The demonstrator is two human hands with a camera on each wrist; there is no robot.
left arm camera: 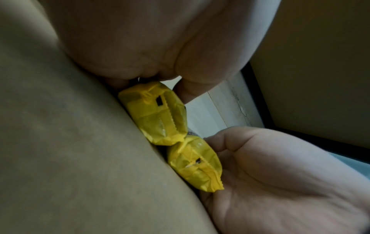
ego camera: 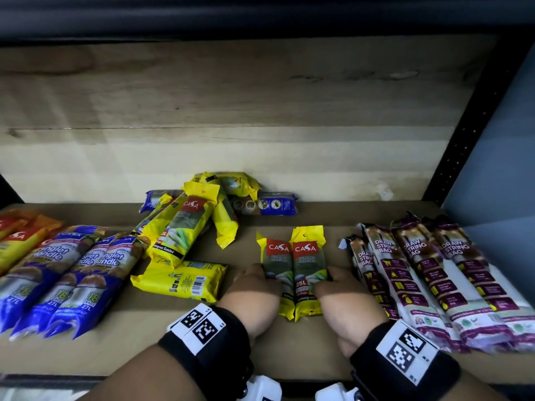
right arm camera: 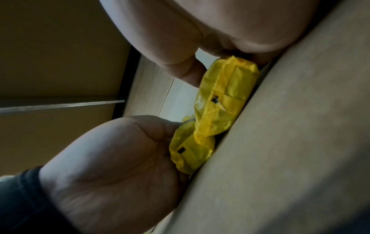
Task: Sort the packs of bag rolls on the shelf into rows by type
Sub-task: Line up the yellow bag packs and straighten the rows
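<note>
Both hands flank two yellow packs (ego camera: 293, 273) mid-shelf: left hand (ego camera: 253, 293) curled on the left one, right hand (ego camera: 344, 299) on the right | crinkly foil, touching, flat | shelf (ego camera: 144, 351) bare in front | four purple packs (ego camera: 434, 282) right; three blue packs (ego camera: 66, 282) left; yellow heap (ego camera: 185, 230) behind

left hand (ego camera: 254, 290) + right hand (ego camera: 344, 296) flank 2 yellow packs (ego camera: 295, 270) | shelf (ego camera: 289, 351) | packs touching side by side

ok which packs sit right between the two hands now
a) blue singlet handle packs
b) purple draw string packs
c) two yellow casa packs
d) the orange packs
c: the left hand and right hand flank two yellow casa packs lying side by side on the shelf.
</note>
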